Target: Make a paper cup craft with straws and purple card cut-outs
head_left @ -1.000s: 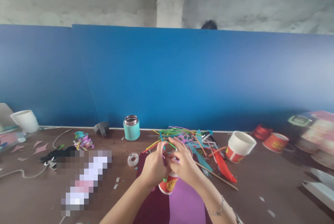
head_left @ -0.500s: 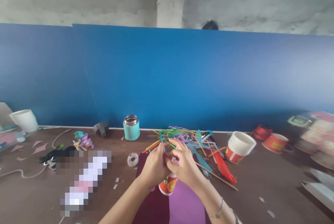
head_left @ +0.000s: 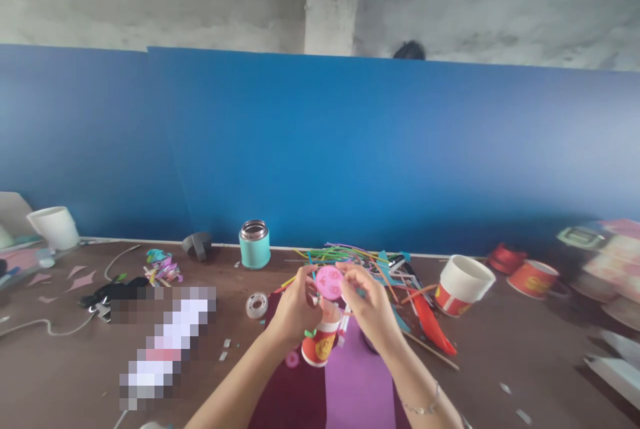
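A small red paper cup (head_left: 316, 347) with a yellow print leans slightly over the purple sheets. My left hand (head_left: 296, 309) is closed at the cup's upper left side, partly covering its rim. A small green piece (head_left: 310, 333) shows just below those fingers. Above the cup mouth is a round pink disc (head_left: 329, 282) with darker pink marks. My right hand (head_left: 367, 295) pinches the disc's right edge, while a left fingertip is close to its other side. A small pink round piece (head_left: 292, 359) lies left of the cup.
Behind my hands lie coloured strips (head_left: 345, 254), with a red strip of material (head_left: 434, 327) and a thin stick (head_left: 430, 349) to the right. Stacked paper cups (head_left: 464, 282) stand further right. A tape roll (head_left: 257, 305) and turquoise flask (head_left: 255, 249) are left.
My hands have moved apart, bringing the pink disc into view above the cup. More of the cup's upper part and rim shows. The camera view has shifted slightly.
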`<state>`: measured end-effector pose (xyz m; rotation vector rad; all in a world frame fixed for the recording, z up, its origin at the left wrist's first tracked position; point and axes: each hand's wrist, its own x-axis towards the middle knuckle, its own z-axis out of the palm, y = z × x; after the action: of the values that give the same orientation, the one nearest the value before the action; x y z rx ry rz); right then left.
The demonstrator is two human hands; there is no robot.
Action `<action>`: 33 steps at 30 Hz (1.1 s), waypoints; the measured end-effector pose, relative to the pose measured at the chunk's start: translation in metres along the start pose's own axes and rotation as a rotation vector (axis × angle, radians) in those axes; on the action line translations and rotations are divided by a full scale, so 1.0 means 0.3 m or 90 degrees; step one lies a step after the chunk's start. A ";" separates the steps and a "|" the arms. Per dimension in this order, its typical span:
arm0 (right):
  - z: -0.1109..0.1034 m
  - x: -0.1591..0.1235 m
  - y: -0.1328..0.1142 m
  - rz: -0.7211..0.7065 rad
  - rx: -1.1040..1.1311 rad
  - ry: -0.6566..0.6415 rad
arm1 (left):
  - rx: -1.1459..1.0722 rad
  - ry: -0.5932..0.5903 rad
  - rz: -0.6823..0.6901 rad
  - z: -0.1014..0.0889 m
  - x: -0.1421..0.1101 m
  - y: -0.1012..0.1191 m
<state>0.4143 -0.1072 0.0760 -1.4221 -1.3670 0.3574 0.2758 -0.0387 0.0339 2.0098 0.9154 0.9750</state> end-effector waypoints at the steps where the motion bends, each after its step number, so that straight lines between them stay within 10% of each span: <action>1: -0.017 0.008 0.006 0.020 0.025 -0.007 | -0.030 -0.012 -0.013 0.000 0.006 -0.010; 16: -0.060 0.043 0.059 0.066 0.110 -0.138 | -0.482 -0.244 -0.221 -0.016 0.016 -0.028; 33: -0.016 0.037 0.108 0.059 0.088 -0.177 | -0.529 -0.294 -0.249 -0.004 0.012 -0.043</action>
<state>0.4386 -0.0922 0.0562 -1.3595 -1.4696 0.7185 0.2727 -0.0291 0.0249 1.2006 0.4890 0.5012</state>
